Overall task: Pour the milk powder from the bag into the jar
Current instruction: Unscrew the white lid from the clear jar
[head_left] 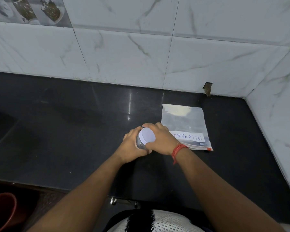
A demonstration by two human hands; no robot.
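Observation:
A small clear jar point(139, 143) with a white lid point(147, 135) stands on the black counter point(65, 131). My left hand point(132, 148) wraps around the jar's body. My right hand point(161, 139) grips the lid from above and the right, a red thread around its wrist. Flat on the counter just to the right lies a clear zip bag point(184, 121) with a white label reading "MILK POWD…", partly covered by my right hand. The bag's powder is hard to make out.
White marble-look tiled walls point(141, 56) close the counter at the back and on the right. A chipped hole point(208, 88) shows in the back tile. A red bucket point(3, 210) stands on the floor at lower left, below the counter's front edge.

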